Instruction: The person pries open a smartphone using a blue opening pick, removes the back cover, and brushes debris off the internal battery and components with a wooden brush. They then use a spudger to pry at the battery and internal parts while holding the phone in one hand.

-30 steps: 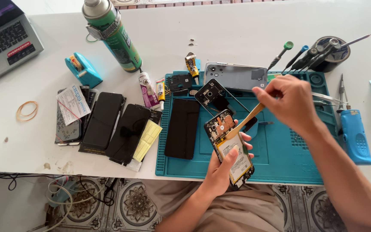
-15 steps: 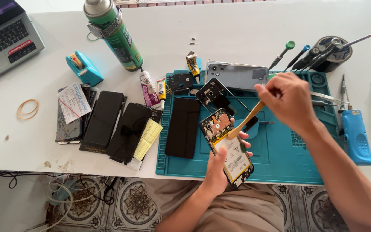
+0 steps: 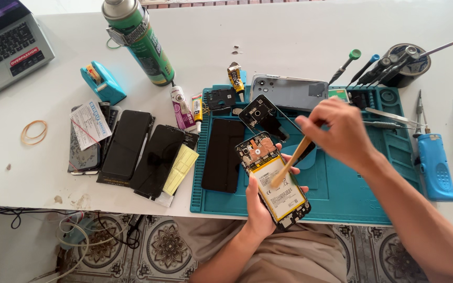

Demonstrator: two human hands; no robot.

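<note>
Holding the opened phone [image 3: 272,179] in my left hand [image 3: 260,207], I have my fingers wrapped round its edges so its exposed back with the yellow-labelled battery faces up, just over the near edge of the teal work mat [image 3: 352,194]. My right hand [image 3: 342,133] is closed on a thin wooden stick [image 3: 291,161], pinched near its upper end, and the lower tip rests on the battery. Everything else I place by that mat: a dark screen panel [image 3: 224,154] lies flat on its left part, a grey phone back cover [image 3: 288,93] and a small black camera frame [image 3: 262,116] sit at its far edge, and metal tweezers [image 3: 386,112] lie on its right part. Beyond its far right corner a round black holder [image 3: 407,64] carries screwdrivers, and a blue tool [image 3: 438,167] lies just right of the mat. Left of the mat are two more black phones [image 3: 142,149] side by side, a yellow pad [image 3: 180,169], glue tubes [image 3: 181,107], a tall green spray can [image 3: 140,39], a small teal box [image 3: 102,82], a rubber band [image 3: 33,132] and a laptop [image 3: 6,47] at the far left corner. All of it sits on a white table [image 3: 289,31]; below its near edge I see patterned floor tiles [image 3: 169,246] and loose cables [image 3: 79,236]
</note>
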